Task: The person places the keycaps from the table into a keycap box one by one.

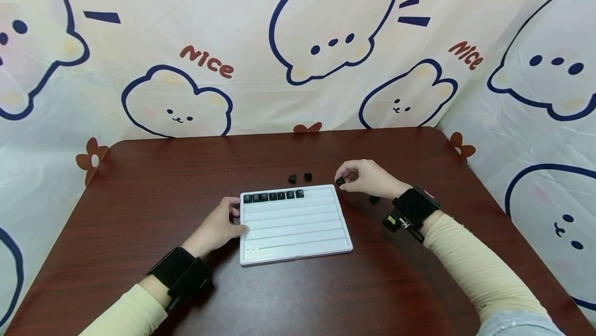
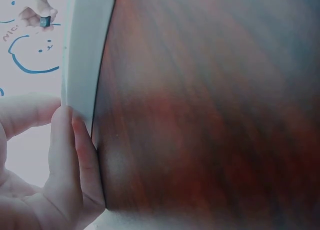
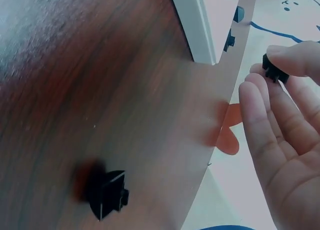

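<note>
A white ridged board [image 1: 295,230] lies on the table, with a row of several small black keycaps [image 1: 272,196] along its top groove. My left hand [image 1: 216,228] grips the board's left edge between thumb and fingers; the left wrist view shows the fingertips at that edge. Beyond the board's upper right corner, my right hand [image 1: 370,178] pinches one black keycap [image 3: 275,69] between thumb and fingers, its pronged underside partly showing in the right wrist view. That hand is apart from the board.
Two loose keycaps, one on the left [image 1: 292,178] and one on the right [image 1: 308,176], lie behind the board. Another loose keycap [image 3: 107,194] lies right of the board, below my right hand. A printed cloth [image 1: 261,108] hangs behind the brown table [image 1: 139,212].
</note>
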Action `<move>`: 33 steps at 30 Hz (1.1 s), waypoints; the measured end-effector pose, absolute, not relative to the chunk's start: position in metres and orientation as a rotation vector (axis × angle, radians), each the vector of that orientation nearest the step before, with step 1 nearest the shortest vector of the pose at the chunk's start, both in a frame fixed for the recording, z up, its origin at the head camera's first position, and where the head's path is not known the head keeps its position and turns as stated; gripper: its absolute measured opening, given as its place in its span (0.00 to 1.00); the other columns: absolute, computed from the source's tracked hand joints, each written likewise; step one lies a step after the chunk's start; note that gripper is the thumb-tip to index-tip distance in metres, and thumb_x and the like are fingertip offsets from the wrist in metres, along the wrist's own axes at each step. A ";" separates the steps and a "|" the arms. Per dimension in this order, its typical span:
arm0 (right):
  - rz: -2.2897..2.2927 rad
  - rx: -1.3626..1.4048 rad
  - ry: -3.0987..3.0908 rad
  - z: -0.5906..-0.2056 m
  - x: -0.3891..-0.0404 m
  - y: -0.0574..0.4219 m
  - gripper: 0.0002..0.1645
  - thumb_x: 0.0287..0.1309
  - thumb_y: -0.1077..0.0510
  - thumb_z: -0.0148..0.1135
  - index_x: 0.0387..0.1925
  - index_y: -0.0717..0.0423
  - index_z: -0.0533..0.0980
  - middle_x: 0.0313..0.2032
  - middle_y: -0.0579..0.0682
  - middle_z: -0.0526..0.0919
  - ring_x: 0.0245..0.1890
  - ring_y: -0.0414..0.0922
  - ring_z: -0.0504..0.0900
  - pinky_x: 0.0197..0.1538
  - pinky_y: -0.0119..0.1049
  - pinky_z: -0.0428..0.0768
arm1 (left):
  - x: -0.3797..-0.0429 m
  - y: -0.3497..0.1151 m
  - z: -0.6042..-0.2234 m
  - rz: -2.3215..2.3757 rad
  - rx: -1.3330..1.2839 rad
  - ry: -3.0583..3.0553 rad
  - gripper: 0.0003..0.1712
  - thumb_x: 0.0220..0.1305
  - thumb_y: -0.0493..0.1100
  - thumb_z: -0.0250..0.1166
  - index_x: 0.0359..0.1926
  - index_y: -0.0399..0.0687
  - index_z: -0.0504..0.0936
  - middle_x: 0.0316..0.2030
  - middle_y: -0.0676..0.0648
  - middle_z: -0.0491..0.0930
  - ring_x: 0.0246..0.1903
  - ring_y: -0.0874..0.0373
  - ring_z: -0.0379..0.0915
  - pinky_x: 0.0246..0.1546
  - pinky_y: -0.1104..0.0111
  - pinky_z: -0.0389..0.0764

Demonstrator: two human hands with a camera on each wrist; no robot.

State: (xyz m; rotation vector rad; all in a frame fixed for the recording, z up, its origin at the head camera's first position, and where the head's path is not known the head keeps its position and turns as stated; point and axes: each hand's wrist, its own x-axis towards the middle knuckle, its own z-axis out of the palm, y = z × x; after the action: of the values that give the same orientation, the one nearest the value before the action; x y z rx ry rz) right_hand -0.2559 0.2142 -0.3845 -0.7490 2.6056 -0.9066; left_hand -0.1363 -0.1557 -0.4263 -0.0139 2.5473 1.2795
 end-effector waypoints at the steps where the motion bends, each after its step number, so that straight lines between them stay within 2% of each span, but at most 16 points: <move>1: -0.910 -0.750 2.601 -0.385 -0.256 0.213 0.13 0.60 0.66 0.71 0.46 0.55 0.83 0.42 0.48 0.85 0.42 0.47 0.80 0.47 0.41 0.81 | -0.136 -0.156 -0.426 1.280 -0.014 2.546 0.40 0.62 0.34 0.72 0.70 0.29 0.62 0.50 0.37 0.74 0.44 0.47 0.70 0.46 0.56 0.72; 9: -0.943 -0.763 2.586 -0.390 -0.255 0.205 0.12 0.59 0.65 0.72 0.44 0.55 0.82 0.39 0.48 0.84 0.39 0.47 0.80 0.44 0.38 0.80 | -0.135 -0.156 -0.426 1.280 -0.010 2.550 0.40 0.62 0.34 0.72 0.70 0.29 0.62 0.49 0.37 0.74 0.45 0.47 0.71 0.48 0.56 0.72; 17: -0.913 -0.832 2.580 -0.392 -0.254 0.193 0.17 0.62 0.67 0.70 0.53 0.59 0.84 0.47 0.51 0.84 0.38 0.46 0.77 0.42 0.39 0.79 | -0.135 -0.156 -0.426 1.282 -0.012 2.550 0.40 0.62 0.34 0.72 0.70 0.29 0.62 0.49 0.37 0.74 0.44 0.48 0.70 0.46 0.56 0.72; 26: -0.895 -0.785 2.594 -0.393 -0.254 0.177 0.13 0.56 0.67 0.75 0.44 0.56 0.86 0.31 0.46 0.79 0.32 0.46 0.73 0.34 0.37 0.72 | -0.135 -0.156 -0.427 1.280 -0.012 2.552 0.40 0.62 0.34 0.72 0.69 0.29 0.62 0.49 0.38 0.74 0.43 0.48 0.70 0.46 0.56 0.72; 33: -0.939 -0.693 2.570 -0.395 -0.255 0.167 0.14 0.56 0.68 0.74 0.45 0.57 0.85 0.36 0.47 0.84 0.35 0.45 0.78 0.40 0.38 0.77 | -0.135 -0.155 -0.425 1.287 -0.009 2.545 0.40 0.62 0.34 0.72 0.69 0.29 0.62 0.49 0.37 0.74 0.44 0.47 0.70 0.46 0.56 0.72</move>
State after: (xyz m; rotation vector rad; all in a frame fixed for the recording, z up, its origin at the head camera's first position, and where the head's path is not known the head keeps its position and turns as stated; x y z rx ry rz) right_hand -0.2549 0.1669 -0.3947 -0.6932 2.5704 -0.9393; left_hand -0.1354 -0.1555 -0.4251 -0.0089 2.5449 1.2866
